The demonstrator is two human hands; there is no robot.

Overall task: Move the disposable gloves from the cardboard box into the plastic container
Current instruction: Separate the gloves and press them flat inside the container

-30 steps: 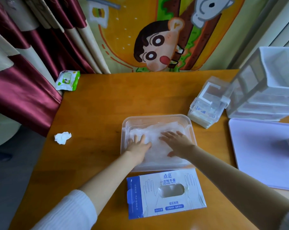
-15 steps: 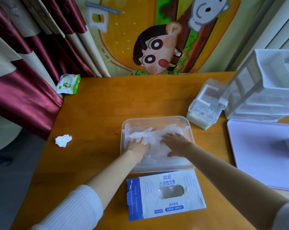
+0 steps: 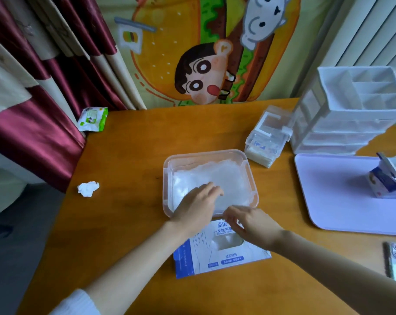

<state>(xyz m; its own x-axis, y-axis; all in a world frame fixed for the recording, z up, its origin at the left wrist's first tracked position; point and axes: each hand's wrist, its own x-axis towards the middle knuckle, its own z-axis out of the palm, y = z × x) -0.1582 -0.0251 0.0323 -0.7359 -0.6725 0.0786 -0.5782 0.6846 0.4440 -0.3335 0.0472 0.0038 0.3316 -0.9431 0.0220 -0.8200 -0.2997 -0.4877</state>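
Many gloves (clear, crumpled) in container

You have the gloves lying as a crumpled clear pile in the translucent container at frame centre. Your box, white and blue, lies flat just below it, window up.

Smooth wood on the table, softly glossy. Clear hard plastic for the container, slightly frosted at the rim. Thin, crinkled, translucent film in the gloves. Printed cardboard on the box, smooth with a faint sheen. Satin-like cloth in the curtain, shiny along the folds. Matt printed cloth on the hanging. Crumpled matt paper in the wad. Glossy plastic wrap round the wipes. Milky white plastic for the drawers; clear plastic for the case beside them. Smooth matt lilac surface on the tray. Soft white knit at the sleeve.
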